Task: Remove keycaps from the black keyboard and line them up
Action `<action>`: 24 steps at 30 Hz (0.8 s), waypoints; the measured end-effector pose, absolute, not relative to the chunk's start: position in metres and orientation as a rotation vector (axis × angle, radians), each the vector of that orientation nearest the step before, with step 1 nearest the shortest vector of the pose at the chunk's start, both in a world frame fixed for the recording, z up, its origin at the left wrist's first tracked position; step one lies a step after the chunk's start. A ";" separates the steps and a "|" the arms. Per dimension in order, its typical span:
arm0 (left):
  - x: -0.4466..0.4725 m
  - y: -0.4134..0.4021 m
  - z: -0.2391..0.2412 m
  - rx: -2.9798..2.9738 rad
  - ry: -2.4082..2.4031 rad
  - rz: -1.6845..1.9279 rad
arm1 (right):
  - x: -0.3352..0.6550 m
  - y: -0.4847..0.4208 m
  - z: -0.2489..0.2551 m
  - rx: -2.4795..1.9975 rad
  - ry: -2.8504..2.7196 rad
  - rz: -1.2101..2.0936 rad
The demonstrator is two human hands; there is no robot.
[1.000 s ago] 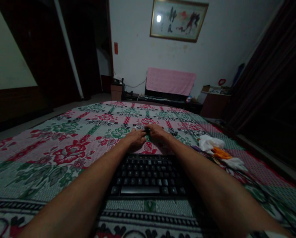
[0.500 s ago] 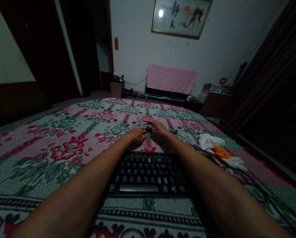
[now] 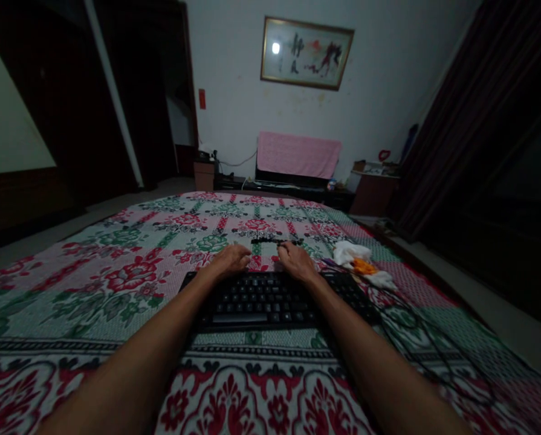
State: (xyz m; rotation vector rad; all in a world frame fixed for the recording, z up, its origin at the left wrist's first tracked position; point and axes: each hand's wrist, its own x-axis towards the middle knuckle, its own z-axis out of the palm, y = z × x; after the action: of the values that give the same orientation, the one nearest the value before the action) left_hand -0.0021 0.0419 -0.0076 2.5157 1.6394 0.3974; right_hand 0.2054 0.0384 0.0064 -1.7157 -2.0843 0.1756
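A black keyboard (image 3: 243, 317) lies on the flowered bedspread, under and between my forearms. My left hand (image 3: 231, 258) is just above its far left edge, fingers loosely bent and pointing right, with nothing visible in them. Over the far edge, right of centre, my right hand (image 3: 295, 261) has its thumb and fingers bent a little apart, with nothing visible between them. Beyond both hands, a row of small black pieces (image 3: 270, 240) lies on the bedspread; they are too small to name with certainty. My right forearm hides part of the keyboard.
White and orange crumpled cloths or bags (image 3: 352, 254) lie right of the keyboard, with black cables (image 3: 427, 329) trailing near them. The bedspread (image 3: 129, 278) covers a wide bed. Beyond it, a pink towel (image 3: 297, 154) drapes over a screen-like object by the wall.
Both hands have drawn back from the small black pieces toward the keyboard and moved apart from each other. The view has tilted up and shifted, so more of the keyboard's right side shows.
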 end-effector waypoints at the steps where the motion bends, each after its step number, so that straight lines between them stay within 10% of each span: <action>1: -0.001 0.032 -0.005 2.489 1.642 0.406 | 0.207 0.028 0.004 -1.718 -2.087 0.141; 14: 0.015 -0.037 0.006 2.539 1.753 0.373 | 0.210 0.000 -0.004 -1.412 -2.305 -0.066; 24: 0.013 -0.031 -0.003 1.999 1.638 1.163 | 0.195 -0.006 -0.004 -1.099 -2.372 -0.123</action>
State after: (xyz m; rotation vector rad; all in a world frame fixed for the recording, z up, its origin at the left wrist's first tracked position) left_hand 0.0129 -0.0307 -0.0034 1.9991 1.6378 1.1627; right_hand 0.1951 -0.0061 -0.0035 -1.0990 -2.3720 -0.1234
